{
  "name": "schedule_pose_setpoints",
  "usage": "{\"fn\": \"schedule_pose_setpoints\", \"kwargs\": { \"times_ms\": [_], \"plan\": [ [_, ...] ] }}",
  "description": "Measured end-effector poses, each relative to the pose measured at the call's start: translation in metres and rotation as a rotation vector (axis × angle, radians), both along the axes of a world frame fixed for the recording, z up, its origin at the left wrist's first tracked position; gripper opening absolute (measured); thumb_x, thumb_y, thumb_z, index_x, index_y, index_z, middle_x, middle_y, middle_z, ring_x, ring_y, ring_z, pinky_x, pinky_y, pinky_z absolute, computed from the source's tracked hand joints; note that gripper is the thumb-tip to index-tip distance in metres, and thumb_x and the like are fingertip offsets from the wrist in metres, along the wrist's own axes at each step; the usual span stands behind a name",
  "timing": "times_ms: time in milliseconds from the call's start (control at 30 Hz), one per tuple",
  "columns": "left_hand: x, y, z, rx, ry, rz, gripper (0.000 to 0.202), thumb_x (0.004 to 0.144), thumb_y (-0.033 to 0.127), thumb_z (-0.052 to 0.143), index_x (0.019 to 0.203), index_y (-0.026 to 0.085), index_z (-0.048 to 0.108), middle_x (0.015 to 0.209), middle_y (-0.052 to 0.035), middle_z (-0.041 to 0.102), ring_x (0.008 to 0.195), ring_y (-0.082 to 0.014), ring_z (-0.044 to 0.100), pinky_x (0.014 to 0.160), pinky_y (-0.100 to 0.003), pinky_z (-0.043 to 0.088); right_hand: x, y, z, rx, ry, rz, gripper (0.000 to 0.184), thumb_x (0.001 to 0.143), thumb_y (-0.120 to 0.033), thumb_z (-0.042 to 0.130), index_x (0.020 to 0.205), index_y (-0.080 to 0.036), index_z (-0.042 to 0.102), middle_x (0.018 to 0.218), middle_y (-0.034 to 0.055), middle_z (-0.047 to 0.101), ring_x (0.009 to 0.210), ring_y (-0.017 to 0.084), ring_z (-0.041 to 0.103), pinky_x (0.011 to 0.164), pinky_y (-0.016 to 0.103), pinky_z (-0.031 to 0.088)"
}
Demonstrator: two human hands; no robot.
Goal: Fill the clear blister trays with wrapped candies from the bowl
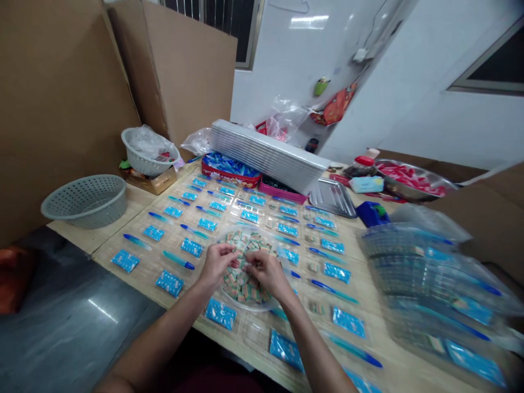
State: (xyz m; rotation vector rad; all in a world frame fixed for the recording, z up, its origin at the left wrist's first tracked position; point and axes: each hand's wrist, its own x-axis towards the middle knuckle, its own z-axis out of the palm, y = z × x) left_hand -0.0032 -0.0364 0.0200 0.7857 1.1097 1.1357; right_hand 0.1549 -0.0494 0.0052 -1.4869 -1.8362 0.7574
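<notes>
A clear round bowl (262, 307) full of small striped erasers (249, 292) stands in front of me. Over its left part, my left hand (221, 262) is closed in a pinch, with small erasers at the fingertips. My right hand (264, 268) curls its fingers together above the middle of the same pile; what lies between them is partly hidden. Around the bowl, clear plastic trays are laid out in rows, each with a blue pen (178, 260) and a blue dotted packet (170, 283). Several trays on the right also hold erasers (316, 308).
Stacked filled trays (409, 273) stand at the right. Behind are a long stack of clear trays (266, 153), a red tin (231, 179) of blue pieces, a metal tray (333, 197) and a steel bowl (446, 185) with pink items. Grey baskets (88, 202) sit at the left.
</notes>
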Motion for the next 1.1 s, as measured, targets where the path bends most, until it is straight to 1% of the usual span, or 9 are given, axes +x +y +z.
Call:
{"fn": "schedule_pose_setpoints", "kwargs": {
  "times_ms": [67,133,233,433,600,700,933,1000,1100],
  "plan": [
    [-0.001,0.002,-0.001,-0.011,0.007,0.002,0.026,0.053,0.024,0.079,0.070,0.011,0.066,0.055,0.0006,0.063,0.043,-0.0111,0.058,0.044,-0.021,0.046,-0.001,0.001,-0.001,0.017,-0.213,0.062,0.009,0.067,-0.012,0.059,0.071,-0.019,0.064,0.070,0.0015,0.064,0.070,0.017,0.058,0.063,0.025,0.039],
    [-0.001,0.003,-0.001,-0.010,0.015,-0.011,0.024,0.053,0.023,0.078,0.070,0.011,0.066,0.055,0.0003,0.063,0.044,-0.0109,0.057,0.043,-0.021,0.046,-0.003,0.001,-0.001,0.013,-0.317,0.078,0.012,0.067,-0.010,0.057,0.071,-0.019,0.064,0.069,0.0019,0.064,0.069,0.017,0.057,0.063,0.024,0.037],
    [0.001,0.004,-0.001,-0.010,0.028,-0.009,0.022,0.055,0.023,0.076,0.070,0.011,0.065,0.055,0.0004,0.063,0.043,-0.0109,0.057,0.044,-0.021,0.046,-0.004,-0.001,0.001,0.009,-0.319,0.059,0.013,0.069,-0.012,0.055,0.075,-0.019,0.063,0.069,0.0016,0.063,0.067,0.016,0.056,0.062,0.024,0.036],
    [0.005,0.006,-0.004,-0.042,0.064,-0.028,0.021,0.057,0.023,0.076,0.069,0.011,0.065,0.054,-0.0001,0.063,0.042,-0.0119,0.058,0.043,-0.022,0.047,0.002,-0.005,0.013,0.086,-0.140,-0.064,0.010,0.072,-0.016,0.053,0.078,-0.019,0.061,0.074,0.0029,0.064,0.070,0.018,0.059,0.065,0.026,0.041],
    [0.011,0.005,-0.007,-0.082,0.055,-0.023,0.023,0.056,0.022,0.077,0.070,0.010,0.065,0.053,0.0004,0.062,0.041,-0.0120,0.058,0.043,-0.022,0.048,0.002,-0.004,0.017,0.149,-0.053,-0.061,0.008,0.074,-0.016,0.054,0.077,-0.019,0.061,0.073,0.0023,0.065,0.071,0.018,0.060,0.067,0.026,0.043],
    [0.010,0.005,-0.006,-0.088,0.037,0.001,0.023,0.055,0.021,0.077,0.072,0.010,0.064,0.053,0.0004,0.062,0.041,-0.0122,0.058,0.044,-0.023,0.048,0.005,-0.001,0.011,0.136,-0.130,-0.079,0.009,0.076,-0.015,0.055,0.078,-0.019,0.062,0.076,0.0030,0.066,0.074,0.018,0.060,0.068,0.027,0.041],
    [0.006,0.005,-0.002,-0.064,-0.007,0.016,0.021,0.054,0.022,0.075,0.067,0.012,0.063,0.054,0.0007,0.061,0.043,-0.0115,0.057,0.044,-0.022,0.046,0.007,0.002,0.003,0.079,-0.549,-0.052,0.021,0.075,-0.005,0.049,0.079,-0.017,0.066,0.083,0.0078,0.067,0.083,0.021,0.059,0.073,0.028,0.037],
    [0.008,0.005,-0.005,-0.073,-0.022,0.007,0.020,0.052,0.022,0.075,0.064,0.012,0.063,0.053,0.0014,0.060,0.043,-0.0107,0.057,0.045,-0.022,0.046,0.003,0.003,0.002,0.083,-0.579,-0.054,0.021,0.077,-0.006,0.048,0.078,-0.017,0.066,0.084,0.0091,0.066,0.083,0.021,0.059,0.073,0.029,0.036],
    [0.010,0.006,-0.009,-0.088,-0.043,0.002,0.021,0.049,0.020,0.077,0.062,0.012,0.063,0.054,0.0020,0.060,0.042,-0.0100,0.056,0.046,-0.022,0.047,0.003,0.004,0.000,0.088,-0.510,-0.038,0.021,0.077,-0.006,0.049,0.076,-0.018,0.066,0.083,0.0082,0.066,0.082,0.020,0.059,0.072,0.028,0.037]
  ]
}}
